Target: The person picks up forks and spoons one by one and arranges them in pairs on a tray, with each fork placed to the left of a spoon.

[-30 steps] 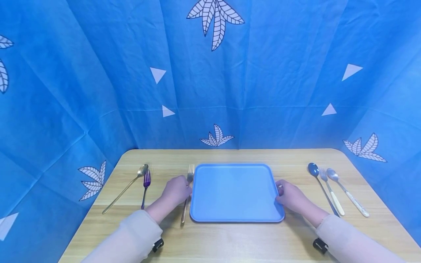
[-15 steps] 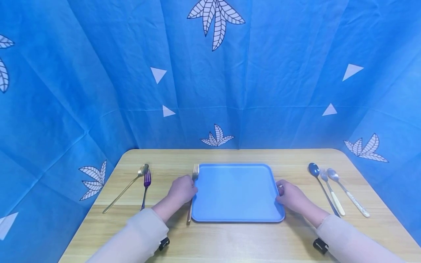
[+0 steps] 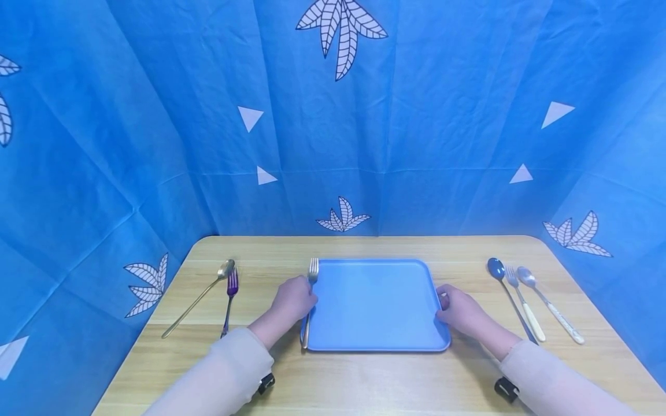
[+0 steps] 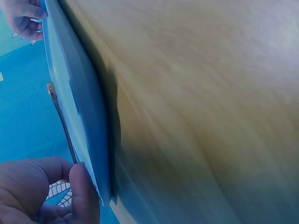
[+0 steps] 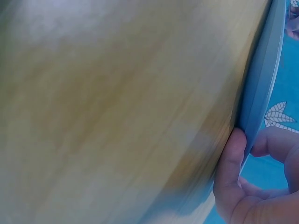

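A blue tray (image 3: 374, 306) lies in the middle of the wooden table. My left hand (image 3: 293, 299) pinches a metal fork (image 3: 306, 330) at the tray's left edge, tines pointing to the far side. In the left wrist view, thumb and index finger grip the fork (image 4: 63, 122) just over the tray's rim (image 4: 96, 116). On the opposite side, my right hand (image 3: 462, 309) holds the tray's right edge. The right wrist view has its thumb (image 5: 231, 161) against the outside of the rim (image 5: 261, 70), with the index finger curled at the inner side.
On the left lie a long-handled spoon (image 3: 198, 299) and a purple fork (image 3: 231, 289). To the right lie a dark spoon (image 3: 497, 269), a fork with a cream handle (image 3: 533, 321) and a spoon with a patterned handle (image 3: 557, 316). Blue cloth (image 3: 442, 127) surrounds the table (image 3: 364, 378).
My left hand has carried the fork to the right, from beside the tray onto its left edge. The right hand and the tray have stayed put.
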`<state>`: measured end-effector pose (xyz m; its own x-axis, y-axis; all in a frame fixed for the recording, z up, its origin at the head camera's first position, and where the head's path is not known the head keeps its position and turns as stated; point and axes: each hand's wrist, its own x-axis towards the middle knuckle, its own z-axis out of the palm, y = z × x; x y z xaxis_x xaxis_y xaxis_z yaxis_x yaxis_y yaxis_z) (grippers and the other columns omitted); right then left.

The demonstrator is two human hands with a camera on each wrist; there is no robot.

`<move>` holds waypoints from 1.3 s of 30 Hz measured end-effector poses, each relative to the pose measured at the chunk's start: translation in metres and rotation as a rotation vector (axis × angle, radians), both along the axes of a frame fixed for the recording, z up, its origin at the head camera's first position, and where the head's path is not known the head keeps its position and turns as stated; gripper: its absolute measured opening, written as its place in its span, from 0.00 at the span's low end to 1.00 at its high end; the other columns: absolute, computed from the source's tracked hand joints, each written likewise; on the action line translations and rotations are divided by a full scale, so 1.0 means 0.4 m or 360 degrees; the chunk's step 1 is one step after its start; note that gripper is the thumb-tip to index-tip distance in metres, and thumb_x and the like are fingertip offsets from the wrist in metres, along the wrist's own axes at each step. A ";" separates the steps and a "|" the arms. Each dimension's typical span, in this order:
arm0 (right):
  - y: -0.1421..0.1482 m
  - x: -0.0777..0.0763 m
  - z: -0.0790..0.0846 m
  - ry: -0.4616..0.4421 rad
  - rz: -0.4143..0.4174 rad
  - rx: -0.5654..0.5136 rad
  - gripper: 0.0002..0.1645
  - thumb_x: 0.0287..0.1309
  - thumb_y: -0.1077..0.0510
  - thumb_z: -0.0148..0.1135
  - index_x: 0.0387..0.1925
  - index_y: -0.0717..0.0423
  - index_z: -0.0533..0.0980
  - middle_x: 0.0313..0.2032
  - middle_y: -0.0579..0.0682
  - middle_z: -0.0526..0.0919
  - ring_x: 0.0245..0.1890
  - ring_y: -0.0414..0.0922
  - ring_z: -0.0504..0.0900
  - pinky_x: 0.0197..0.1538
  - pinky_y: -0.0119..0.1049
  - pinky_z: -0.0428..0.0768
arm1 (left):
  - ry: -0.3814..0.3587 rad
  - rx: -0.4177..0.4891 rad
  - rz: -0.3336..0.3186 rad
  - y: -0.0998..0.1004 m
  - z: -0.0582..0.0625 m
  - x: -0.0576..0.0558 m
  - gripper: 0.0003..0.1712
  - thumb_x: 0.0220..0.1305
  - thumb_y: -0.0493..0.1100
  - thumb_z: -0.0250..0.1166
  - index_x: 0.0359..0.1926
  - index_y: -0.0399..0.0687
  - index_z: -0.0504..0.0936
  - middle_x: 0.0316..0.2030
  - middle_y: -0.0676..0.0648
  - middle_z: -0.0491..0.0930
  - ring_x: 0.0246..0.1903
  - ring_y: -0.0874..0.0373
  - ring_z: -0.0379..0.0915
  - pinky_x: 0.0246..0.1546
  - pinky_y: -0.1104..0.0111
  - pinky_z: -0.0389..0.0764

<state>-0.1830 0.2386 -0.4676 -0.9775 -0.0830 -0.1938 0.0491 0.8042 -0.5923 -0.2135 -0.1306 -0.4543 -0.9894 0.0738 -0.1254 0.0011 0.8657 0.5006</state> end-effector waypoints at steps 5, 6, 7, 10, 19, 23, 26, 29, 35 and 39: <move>-0.002 0.001 0.001 -0.0008 -0.0003 -0.0019 0.33 0.52 0.70 0.66 0.59 0.77 0.66 0.36 0.57 0.83 0.36 0.50 0.82 0.39 0.46 0.83 | -0.0024 0.0001 0.0013 0.011 -0.005 -0.004 0.21 0.62 0.36 0.62 0.15 0.50 0.66 0.12 0.54 0.61 0.13 0.61 0.62 0.15 0.71 0.65; -0.002 0.001 0.000 -0.0006 -0.0001 -0.0023 0.33 0.52 0.70 0.66 0.59 0.77 0.66 0.36 0.57 0.83 0.35 0.50 0.82 0.39 0.45 0.83 | -0.0026 0.0001 0.0017 0.013 -0.006 -0.004 0.21 0.62 0.36 0.62 0.15 0.50 0.66 0.12 0.54 0.61 0.13 0.61 0.63 0.15 0.71 0.66; -0.002 0.001 0.000 -0.0004 0.0000 -0.0028 0.33 0.52 0.70 0.66 0.59 0.77 0.66 0.36 0.57 0.83 0.35 0.50 0.82 0.39 0.45 0.83 | -0.0026 0.0001 0.0017 0.015 -0.007 -0.004 0.20 0.62 0.36 0.62 0.15 0.49 0.67 0.12 0.54 0.62 0.13 0.60 0.63 0.15 0.71 0.66; -0.002 0.001 -0.001 0.0001 0.0006 -0.0039 0.33 0.52 0.70 0.66 0.59 0.77 0.66 0.36 0.57 0.82 0.35 0.50 0.82 0.38 0.44 0.83 | -0.0028 -0.0009 0.0017 0.022 -0.008 -0.007 0.20 0.63 0.36 0.62 0.15 0.49 0.68 0.13 0.53 0.63 0.14 0.60 0.64 0.15 0.71 0.67; -0.002 0.003 0.002 -0.0019 -0.0011 -0.0036 0.33 0.52 0.69 0.66 0.59 0.76 0.66 0.37 0.57 0.82 0.36 0.49 0.82 0.39 0.44 0.83 | -0.0069 -0.0007 0.0041 0.040 -0.009 -0.010 0.15 0.65 0.37 0.61 0.21 0.46 0.72 0.16 0.50 0.68 0.16 0.58 0.69 0.16 0.70 0.71; -0.002 0.002 0.003 -0.0019 -0.0010 -0.0034 0.33 0.52 0.69 0.66 0.60 0.76 0.66 0.38 0.57 0.82 0.36 0.49 0.81 0.40 0.45 0.83 | -0.0077 -0.0009 0.0046 0.046 -0.009 -0.009 0.11 0.66 0.37 0.62 0.24 0.44 0.75 0.18 0.48 0.70 0.18 0.58 0.71 0.17 0.69 0.72; -0.002 0.003 0.003 -0.0018 -0.0009 -0.0037 0.33 0.52 0.69 0.66 0.60 0.76 0.66 0.38 0.57 0.82 0.36 0.50 0.82 0.40 0.45 0.83 | -0.0080 -0.0006 0.0059 0.050 -0.011 -0.009 0.08 0.65 0.37 0.62 0.28 0.41 0.77 0.19 0.47 0.71 0.18 0.57 0.72 0.17 0.69 0.73; -0.001 0.003 0.003 -0.0015 -0.0011 -0.0037 0.33 0.52 0.69 0.66 0.59 0.76 0.66 0.38 0.57 0.82 0.36 0.50 0.82 0.40 0.45 0.83 | -0.0074 0.0001 0.0075 0.054 -0.013 -0.009 0.06 0.65 0.37 0.62 0.32 0.39 0.78 0.19 0.47 0.72 0.18 0.57 0.72 0.17 0.69 0.74; -0.003 0.003 0.007 0.0006 -0.0001 -0.0022 0.33 0.51 0.69 0.67 0.59 0.76 0.67 0.37 0.57 0.82 0.36 0.50 0.82 0.40 0.45 0.83 | -0.0043 0.0012 0.0075 0.058 -0.019 -0.009 0.09 0.65 0.36 0.61 0.42 0.33 0.81 0.20 0.46 0.73 0.18 0.56 0.72 0.16 0.68 0.75; -0.005 0.004 0.008 0.0015 0.0001 -0.0013 0.33 0.50 0.69 0.67 0.58 0.77 0.67 0.35 0.57 0.82 0.35 0.50 0.81 0.39 0.45 0.82 | 0.0001 -0.0002 0.0045 0.059 -0.023 -0.006 0.11 0.65 0.35 0.60 0.44 0.31 0.80 0.20 0.46 0.73 0.18 0.57 0.72 0.15 0.68 0.75</move>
